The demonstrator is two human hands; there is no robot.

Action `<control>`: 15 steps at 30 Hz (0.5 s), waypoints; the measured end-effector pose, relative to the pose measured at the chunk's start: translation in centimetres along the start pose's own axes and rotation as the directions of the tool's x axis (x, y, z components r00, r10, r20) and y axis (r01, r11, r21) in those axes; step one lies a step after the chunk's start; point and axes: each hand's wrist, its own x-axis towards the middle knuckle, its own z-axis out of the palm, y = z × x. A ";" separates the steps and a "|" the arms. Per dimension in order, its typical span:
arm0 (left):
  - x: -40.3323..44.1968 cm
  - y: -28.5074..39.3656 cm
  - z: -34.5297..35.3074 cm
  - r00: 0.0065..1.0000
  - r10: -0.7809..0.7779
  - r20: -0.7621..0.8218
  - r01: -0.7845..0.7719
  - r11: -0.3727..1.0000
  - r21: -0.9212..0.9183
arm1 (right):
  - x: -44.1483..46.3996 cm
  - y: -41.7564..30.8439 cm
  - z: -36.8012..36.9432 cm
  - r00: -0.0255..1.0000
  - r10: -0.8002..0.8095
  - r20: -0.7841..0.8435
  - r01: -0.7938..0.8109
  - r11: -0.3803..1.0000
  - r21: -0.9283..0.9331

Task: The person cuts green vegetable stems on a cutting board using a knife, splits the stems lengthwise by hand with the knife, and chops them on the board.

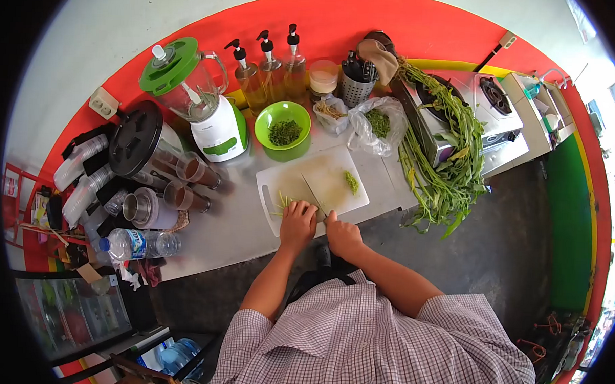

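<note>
A white cutting board (274,181) lies near the front edge of the metal table. My left hand (298,225) presses down on its near side, fingers closed over thin green stems (280,203) whose ends stick out to the left. In my right hand (343,236) is the handle of a knife (313,191); its blade slants away across the board, just right of my left fingers. A small pile of chopped green pieces (351,183) sits on the board's right part. Behind the board stands a green bowl (295,151) with chopped greens (284,132) in it.
A blender (215,131), pump bottles (271,75) and plastic bags (380,120) line the back. Long leafy stalks (444,156) drape over the stove (501,114) and table edge at right. Cups (189,198), a steel-lidded container and a water bottle (136,245) stand at left.
</note>
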 end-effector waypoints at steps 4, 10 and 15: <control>-0.2 -0.4 0.1 1.000 -0.006 -0.029 0.004 0.999 -0.050 | -0.6 -0.1 0.1 1.000 -0.010 -0.008 0.009 0.998 -0.054; 0.0 -0.3 0.0 0.999 -0.017 -0.040 0.014 0.998 -0.053 | -0.7 0.4 0.9 1.000 0.022 0.007 -0.022 1.000 0.003; 0.0 -0.4 -0.1 0.999 -0.009 -0.050 0.007 0.999 -0.040 | -0.8 -0.1 -0.4 0.999 -0.033 0.007 0.034 0.995 -0.093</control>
